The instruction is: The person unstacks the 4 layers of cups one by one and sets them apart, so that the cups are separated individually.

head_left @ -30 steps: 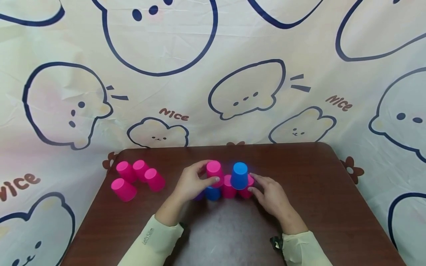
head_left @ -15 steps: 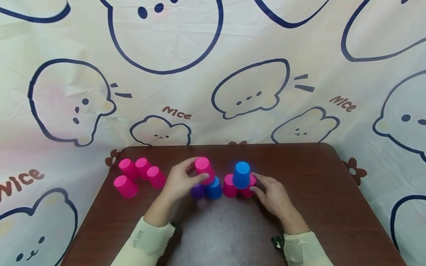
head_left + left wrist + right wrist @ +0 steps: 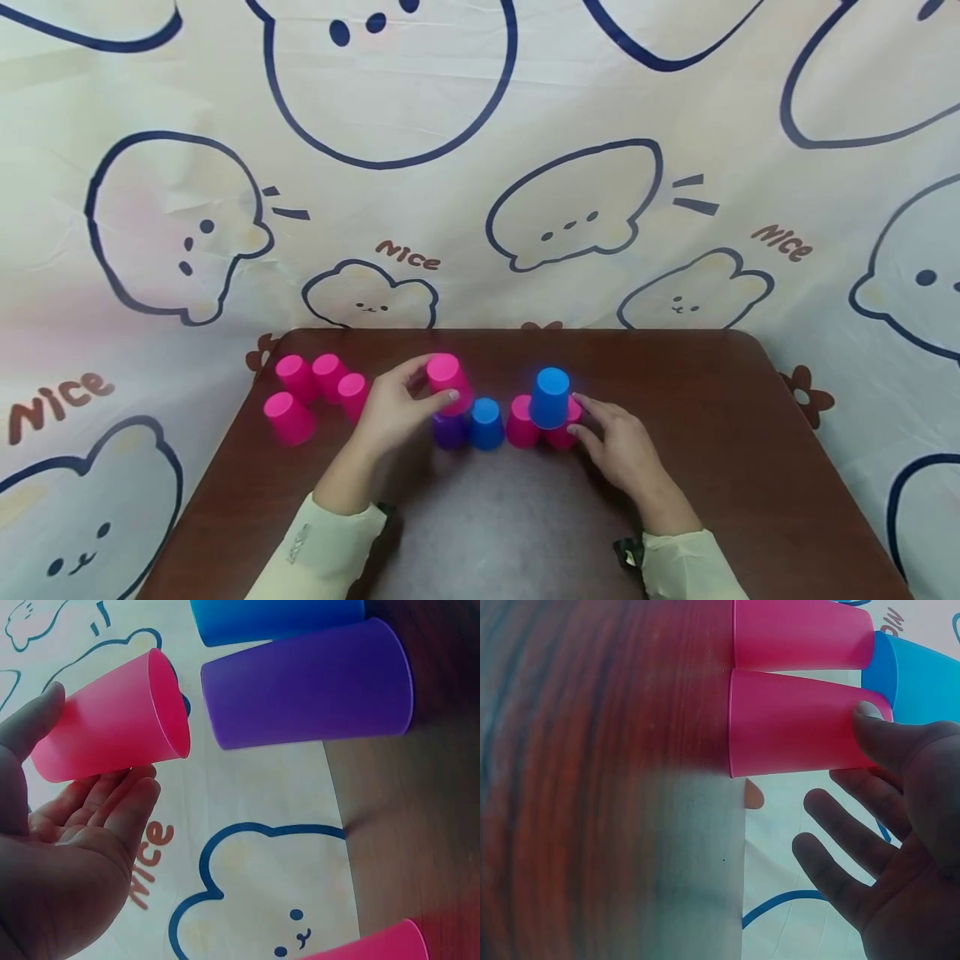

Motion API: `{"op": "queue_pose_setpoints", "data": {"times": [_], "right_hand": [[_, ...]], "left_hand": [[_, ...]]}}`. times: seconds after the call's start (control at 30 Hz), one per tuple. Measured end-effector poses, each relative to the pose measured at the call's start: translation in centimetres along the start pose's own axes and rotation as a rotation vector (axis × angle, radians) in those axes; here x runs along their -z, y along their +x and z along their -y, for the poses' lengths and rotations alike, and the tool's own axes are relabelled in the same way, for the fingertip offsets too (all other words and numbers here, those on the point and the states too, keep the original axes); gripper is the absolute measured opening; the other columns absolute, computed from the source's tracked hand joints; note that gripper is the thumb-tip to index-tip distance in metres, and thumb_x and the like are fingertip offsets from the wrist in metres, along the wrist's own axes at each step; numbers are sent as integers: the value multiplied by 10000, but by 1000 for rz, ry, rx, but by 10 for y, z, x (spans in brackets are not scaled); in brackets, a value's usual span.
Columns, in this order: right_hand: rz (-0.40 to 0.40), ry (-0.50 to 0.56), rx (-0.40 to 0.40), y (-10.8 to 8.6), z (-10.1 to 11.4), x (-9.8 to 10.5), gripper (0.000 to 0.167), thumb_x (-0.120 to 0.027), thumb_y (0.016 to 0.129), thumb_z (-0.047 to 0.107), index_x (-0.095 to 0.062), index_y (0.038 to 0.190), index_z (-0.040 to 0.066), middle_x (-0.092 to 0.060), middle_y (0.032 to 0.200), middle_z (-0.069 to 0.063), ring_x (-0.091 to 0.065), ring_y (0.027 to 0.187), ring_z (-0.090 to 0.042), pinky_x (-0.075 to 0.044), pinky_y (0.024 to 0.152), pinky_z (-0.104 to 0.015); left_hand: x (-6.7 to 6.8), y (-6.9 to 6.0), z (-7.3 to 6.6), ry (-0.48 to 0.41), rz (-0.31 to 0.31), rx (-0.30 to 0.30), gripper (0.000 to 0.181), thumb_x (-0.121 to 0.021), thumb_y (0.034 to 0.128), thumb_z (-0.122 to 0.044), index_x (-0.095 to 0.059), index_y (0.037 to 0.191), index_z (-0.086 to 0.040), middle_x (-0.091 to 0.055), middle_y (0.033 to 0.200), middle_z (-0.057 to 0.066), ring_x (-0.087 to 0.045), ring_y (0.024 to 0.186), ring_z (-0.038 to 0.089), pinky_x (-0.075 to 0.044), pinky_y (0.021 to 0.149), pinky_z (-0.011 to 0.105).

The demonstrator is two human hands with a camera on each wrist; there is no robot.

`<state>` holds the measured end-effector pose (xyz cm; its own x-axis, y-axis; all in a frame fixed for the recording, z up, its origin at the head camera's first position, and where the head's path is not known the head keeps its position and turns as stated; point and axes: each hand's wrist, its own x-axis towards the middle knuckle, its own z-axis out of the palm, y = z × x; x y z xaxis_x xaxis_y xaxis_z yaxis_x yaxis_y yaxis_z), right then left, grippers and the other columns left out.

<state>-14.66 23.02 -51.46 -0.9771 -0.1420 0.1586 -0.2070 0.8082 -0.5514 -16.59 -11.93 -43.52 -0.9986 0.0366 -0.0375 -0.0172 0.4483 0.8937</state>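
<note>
My left hand (image 3: 393,407) holds an upside-down pink cup (image 3: 448,385) between thumb and fingers. In the left wrist view, a gap shows between this cup's rim and the purple cup (image 3: 307,690). A blue cup (image 3: 487,425) stands just right of the purple one. Further right, an upper blue cup (image 3: 551,398) rests across two upside-down pink cups, the left one (image 3: 521,423) and the right one (image 3: 564,434). My right hand (image 3: 621,443) pinches that right pink cup near its top, thumb in front; its other fingers are spread, as the right wrist view shows.
Several pink cups (image 3: 290,419) stand upside down at the table's left, beside my left hand. The brown table (image 3: 480,517) ends at a far edge against a patterned cloth (image 3: 465,208), which hangs behind and along both sides.
My left hand has moved left with the pink cup, from over the lower blue cup to over the purple cup. The right hand stays at the same cup. The head view has shifted slightly.
</note>
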Motion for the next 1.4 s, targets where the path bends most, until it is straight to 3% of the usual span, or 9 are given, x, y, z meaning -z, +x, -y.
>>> {"op": "queue_pose_setpoints", "data": {"times": [0.2,0.4,0.5,0.7,0.9,1.13,1.4], "right_hand": [[-25,-11,6,-3,-3,3,606,-781,945,308,-565,1504,212,-643,1400,-141,-595,1294,-413,-522,998,-614],[6,-6,19,-1,1,2,611,-769,955,310,-548,1518,220,-630,1421,-139,-583,1313,-406,-509,1020,-609],[1,-8,24,-2,1,2,610,-771,953,307,-553,1514,211,-633,1418,-139,-586,1311,-403,-508,1023,-606],[-9,-15,23,-1,0,1,613,-778,947,316,-558,1511,219,-640,1410,-135,-595,1300,-402,-520,1009,-602],[-14,-17,24,0,0,1,601,-780,944,326,-573,1497,215,-647,1399,-136,-600,1294,-401,-526,1001,-600],[0,-10,19,0,3,2,595,-765,957,327,-563,1507,224,-641,1410,-125,-593,1308,-388,-519,1017,-591],[-4,-7,15,-1,3,3,603,-773,952,312,-561,1508,214,-642,1406,-140,-594,1303,-403,-516,1012,-604]], "left_hand": [[4,0,1,-1,-14,21,752,-905,800,-390,-574,1464,-265,-628,1410,-7,-595,1325,303,-575,968,462],[19,-5,6,-5,-41,75,809,-910,780,-441,-551,1487,-278,-606,1442,-10,-580,1341,306,-572,974,458],[26,-7,8,-11,-44,68,810,-901,789,-450,-548,1493,-262,-612,1439,0,-580,1341,305,-566,984,467],[45,-11,17,0,-107,31,799,-887,810,-441,-555,1494,-195,-623,1422,56,-576,1335,318,-548,1011,501],[63,-19,26,47,-175,67,842,-867,825,-464,-515,1526,-158,-590,1460,117,-536,1374,371,-532,1022,516],[79,-30,38,31,-225,81,850,-862,855,-396,-465,1552,-115,-552,1487,177,-520,1383,403,-479,1079,515],[87,-34,49,-3,-249,107,875,-870,862,-314,-403,1566,-81,-510,1513,195,-505,1397,400,-446,1108,483]]}}
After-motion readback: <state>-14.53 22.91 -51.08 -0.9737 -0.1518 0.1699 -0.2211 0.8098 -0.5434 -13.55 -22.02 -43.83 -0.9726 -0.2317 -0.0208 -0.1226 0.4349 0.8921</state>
